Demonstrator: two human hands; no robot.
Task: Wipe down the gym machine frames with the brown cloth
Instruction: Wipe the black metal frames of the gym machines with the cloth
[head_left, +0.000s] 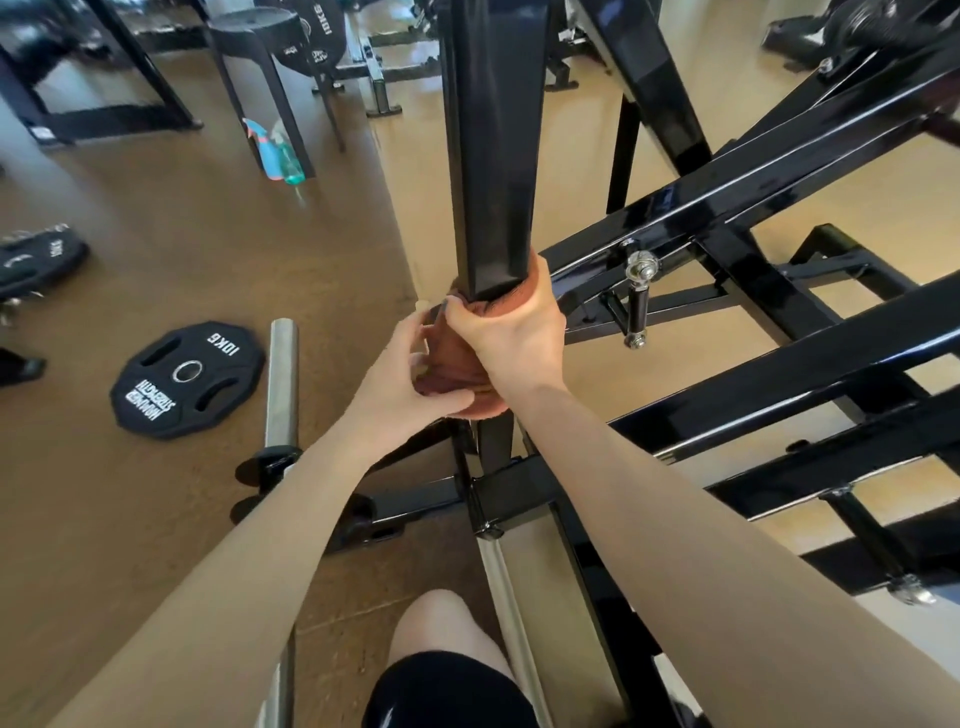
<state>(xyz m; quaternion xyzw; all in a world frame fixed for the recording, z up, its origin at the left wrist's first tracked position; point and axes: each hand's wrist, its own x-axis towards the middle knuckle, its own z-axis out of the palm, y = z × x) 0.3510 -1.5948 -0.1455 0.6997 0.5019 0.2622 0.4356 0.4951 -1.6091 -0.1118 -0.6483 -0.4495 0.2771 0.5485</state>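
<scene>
Cloth (457, 371) is bunched brown around the black upright post (491, 156), right at the centre, and both hands are on it. Over on the left, a 10KG plate (187, 379) lies flat on the floor beside a steel bar (280, 384), and two spray bottles (278, 153) stand farther back by a stool leg, well apart from the action. Now the left hand (400, 379): its fingers curl in and pinch the lower folds of the cloth, thumb on the underside. The right hand (511, 338) wraps cloth and post together, fingers curled around the far side, thumb pressing near the front edge. This reads as the wiping step mid-post, or perhaps a regather of the cloth before the next stroke. The next move probably calls for a snug wrap and a slide along the post, with the slanted frame bars (753, 192) to the right seemingly yet to do. Hard to say how much cloth sits behind the post; the right fingertips are hidden there, and the post's top is cut off.
</scene>
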